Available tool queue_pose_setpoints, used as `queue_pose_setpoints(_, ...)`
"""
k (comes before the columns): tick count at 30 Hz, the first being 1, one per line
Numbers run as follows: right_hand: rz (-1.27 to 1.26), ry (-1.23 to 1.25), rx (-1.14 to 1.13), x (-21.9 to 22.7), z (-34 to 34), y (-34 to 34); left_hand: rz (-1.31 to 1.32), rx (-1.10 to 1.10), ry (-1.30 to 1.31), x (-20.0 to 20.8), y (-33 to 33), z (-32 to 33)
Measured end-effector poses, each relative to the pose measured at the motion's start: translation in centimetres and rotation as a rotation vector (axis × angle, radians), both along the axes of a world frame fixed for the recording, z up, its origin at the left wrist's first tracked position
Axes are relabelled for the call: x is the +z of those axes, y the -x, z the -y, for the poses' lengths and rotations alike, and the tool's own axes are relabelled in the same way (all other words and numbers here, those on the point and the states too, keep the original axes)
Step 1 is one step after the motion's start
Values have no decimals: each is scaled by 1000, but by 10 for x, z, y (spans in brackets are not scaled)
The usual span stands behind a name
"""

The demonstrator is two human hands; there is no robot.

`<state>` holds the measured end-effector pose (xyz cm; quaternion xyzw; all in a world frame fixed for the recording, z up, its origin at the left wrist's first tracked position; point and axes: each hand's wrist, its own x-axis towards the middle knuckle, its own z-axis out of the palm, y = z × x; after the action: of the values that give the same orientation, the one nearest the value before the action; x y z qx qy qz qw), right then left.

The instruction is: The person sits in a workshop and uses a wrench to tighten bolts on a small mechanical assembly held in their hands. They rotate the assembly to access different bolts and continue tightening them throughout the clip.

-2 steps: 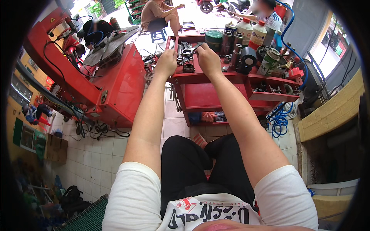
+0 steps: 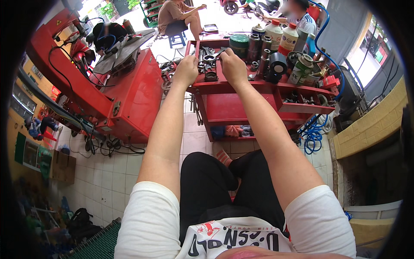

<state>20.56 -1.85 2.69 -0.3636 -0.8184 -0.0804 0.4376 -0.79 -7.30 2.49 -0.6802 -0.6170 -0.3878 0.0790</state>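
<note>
A red tool cart point(image 2: 258, 88) stands in front of me, its top tray loaded with metal tools. My right hand point(image 2: 234, 68) is over the tray, fingers closed around a wrench point(image 2: 221, 53) whose metal end shows at the fingertips. At the tray's left end, my left hand point(image 2: 186, 71) is closed beside the rim; whatever its fingers hold is hidden. Between the two hands lie several wrenches and a short metal socket point(image 2: 211, 76).
A green-lidded tub point(image 2: 239, 42), spray cans and white bottles point(image 2: 288, 39) crowd the tray's right half. To the left stands a large red machine point(image 2: 131, 93). A blue hose point(image 2: 312, 138) coils by the cart. Two people sit beyond the cart.
</note>
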Motion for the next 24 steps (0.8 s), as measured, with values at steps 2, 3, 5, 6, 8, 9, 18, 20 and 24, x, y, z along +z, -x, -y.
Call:
queue_pose_setpoints(2, -12, -13, -5, 0, -1, 1, 17, -15, -3, 1, -1, 0)
queue_pose_setpoints(3, -17, -19, -9, 0, -2, 0, 43, -26, -7, 2, -3, 2)
queue_pose_setpoints(5, -12, -5, -13, -2, -3, -1, 84, -16, 45, 8, -8, 5)
queue_pose_setpoints(6, -9, 1, -16, -2, -4, -3, 99, 3, 100, 12, -11, 8)
queue_pose_setpoints(8, -3, 13, -18, -1, -3, -4, 158, 25, 195, 13, -9, 8)
queue_pose_setpoints(9, -2, 18, -16, 0, -2, -3, 204, 28, 234, 11, -2, 5)
queue_pose_setpoints(18, -10, 44, -25, 2, -1, -2, 328, -106, 66, -8, 9, -6)
queue_pose_setpoints(20, -8, 49, -35, 1, -1, -2, 323, -79, 103, -4, 5, -2)
queue_pose_setpoints(24, -5, 61, -48, 1, -1, -3, 250, -25, 152, 6, -3, 6)
